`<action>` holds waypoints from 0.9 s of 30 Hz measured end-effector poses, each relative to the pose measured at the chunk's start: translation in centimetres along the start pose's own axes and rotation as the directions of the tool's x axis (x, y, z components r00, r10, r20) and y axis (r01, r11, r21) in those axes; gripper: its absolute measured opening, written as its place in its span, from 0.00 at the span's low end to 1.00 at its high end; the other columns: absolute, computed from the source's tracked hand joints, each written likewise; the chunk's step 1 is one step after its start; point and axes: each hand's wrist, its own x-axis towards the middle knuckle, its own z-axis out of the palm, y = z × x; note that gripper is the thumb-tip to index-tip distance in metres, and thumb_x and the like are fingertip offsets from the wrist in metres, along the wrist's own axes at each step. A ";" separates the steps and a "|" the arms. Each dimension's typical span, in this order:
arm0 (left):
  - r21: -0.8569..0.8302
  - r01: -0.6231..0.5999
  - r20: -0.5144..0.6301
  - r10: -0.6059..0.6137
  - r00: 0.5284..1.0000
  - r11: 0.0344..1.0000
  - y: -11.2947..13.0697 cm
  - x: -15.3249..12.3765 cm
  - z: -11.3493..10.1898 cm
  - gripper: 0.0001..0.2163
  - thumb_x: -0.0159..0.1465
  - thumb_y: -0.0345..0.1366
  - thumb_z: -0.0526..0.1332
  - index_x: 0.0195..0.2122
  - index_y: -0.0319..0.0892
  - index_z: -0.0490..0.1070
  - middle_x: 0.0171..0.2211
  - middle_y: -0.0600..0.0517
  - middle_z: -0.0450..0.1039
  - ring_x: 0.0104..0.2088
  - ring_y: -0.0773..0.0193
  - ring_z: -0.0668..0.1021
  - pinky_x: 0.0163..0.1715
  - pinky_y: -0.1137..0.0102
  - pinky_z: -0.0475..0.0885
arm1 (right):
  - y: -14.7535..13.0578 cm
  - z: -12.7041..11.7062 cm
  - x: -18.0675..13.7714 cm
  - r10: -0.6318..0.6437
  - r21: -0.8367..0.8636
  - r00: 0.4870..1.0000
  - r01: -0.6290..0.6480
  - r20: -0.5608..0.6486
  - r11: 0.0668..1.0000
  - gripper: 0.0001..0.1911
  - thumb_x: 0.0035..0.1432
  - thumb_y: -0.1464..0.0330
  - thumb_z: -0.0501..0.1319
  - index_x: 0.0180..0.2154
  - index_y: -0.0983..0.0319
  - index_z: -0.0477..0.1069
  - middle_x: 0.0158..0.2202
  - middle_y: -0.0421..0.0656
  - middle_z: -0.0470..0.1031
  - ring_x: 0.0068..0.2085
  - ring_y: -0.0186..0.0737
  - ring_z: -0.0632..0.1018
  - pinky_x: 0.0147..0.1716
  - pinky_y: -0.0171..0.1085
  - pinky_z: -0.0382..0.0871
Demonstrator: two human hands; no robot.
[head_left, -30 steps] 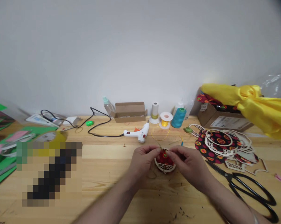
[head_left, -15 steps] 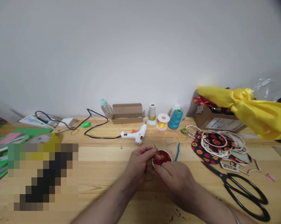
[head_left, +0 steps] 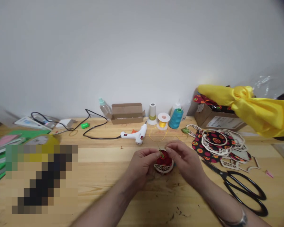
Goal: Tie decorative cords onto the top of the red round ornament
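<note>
A small round ornament (head_left: 164,162), red fabric in a pale cut-out wooden frame, sits between my two hands just above the wooden table (head_left: 104,164). My left hand (head_left: 143,164) pinches its top left edge with thumb and forefinger. My right hand (head_left: 185,159) pinches the top right edge, fingers closed. A thin yellow thread runs up from the ornament's top towards a yellow spool (head_left: 163,120).
A white glue gun (head_left: 135,135) with a black cord lies behind my hands. Thread spools, a teal cone (head_left: 175,118) and a small cardboard box (head_left: 127,113) stand by the wall. Patterned ornament pieces (head_left: 217,143), black scissors (head_left: 241,186) and yellow cloth (head_left: 255,105) are at the right.
My right hand moved from over the ornament's front back to its top right edge. The ornament now shows upright between both hands. The view shifted slightly.
</note>
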 end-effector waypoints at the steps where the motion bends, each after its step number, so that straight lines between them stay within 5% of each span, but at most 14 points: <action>1: 0.017 -0.002 0.008 0.002 1.000 1.000 -0.1 0.0 0.0 0.05 0.49 0.33 0.65 0.25 0.36 0.73 0.21 0.51 0.75 0.21 0.69 0.74 0.22 0.76 0.67 | 0.2 0.1 0.3 0.149 0.095 0.988 -0.152 0.036 0.984 0.08 0.51 0.65 0.59 0.29 0.64 0.70 0.29 0.43 0.72 0.31 0.37 0.72 0.32 0.37 0.66; 3: 0.068 -0.003 0.030 0.001 1.000 0.998 -0.2 0.0 0.0 0.06 0.49 0.33 0.65 0.25 0.36 0.74 0.22 0.50 0.76 0.23 0.68 0.75 0.25 0.74 0.67 | 0.3 0.3 0.7 0.353 0.261 0.921 -0.385 0.163 0.885 0.11 0.46 0.63 0.63 0.30 0.64 0.70 0.27 0.41 0.72 0.28 0.35 0.72 0.29 0.36 0.66; 6: 0.152 -0.008 0.035 0.003 0.999 0.988 -0.3 -0.1 -0.1 0.07 0.49 0.35 0.65 0.26 0.36 0.75 0.23 0.49 0.76 0.25 0.66 0.75 0.28 0.72 0.67 | 0.3 0.5 0.6 0.425 0.392 0.864 -0.502 0.271 0.771 0.14 0.39 0.63 0.67 0.27 0.65 0.70 0.24 0.39 0.72 0.25 0.32 0.71 0.28 0.33 0.65; 13: 0.225 -0.038 0.082 0.020 0.996 0.974 -0.1 -0.2 0.0 0.06 0.50 0.35 0.65 0.25 0.37 0.76 0.23 0.51 0.76 0.26 0.67 0.74 0.30 0.73 0.66 | 0.1 0.7 0.4 0.444 0.389 0.853 -0.521 0.276 0.759 0.14 0.41 0.62 0.65 0.24 0.64 0.65 0.15 0.34 0.64 0.17 0.26 0.63 0.16 0.29 0.55; 27: 0.156 -0.017 0.090 0.003 0.996 0.988 -0.3 -0.1 0.1 0.08 0.50 0.37 0.65 0.28 0.36 0.76 0.24 0.50 0.76 0.27 0.66 0.75 0.30 0.73 0.66 | -0.1 0.5 0.6 0.449 0.347 0.877 -0.480 0.169 0.806 0.12 0.42 0.63 0.63 0.22 0.64 0.64 0.15 0.33 0.63 0.17 0.25 0.59 0.15 0.28 0.49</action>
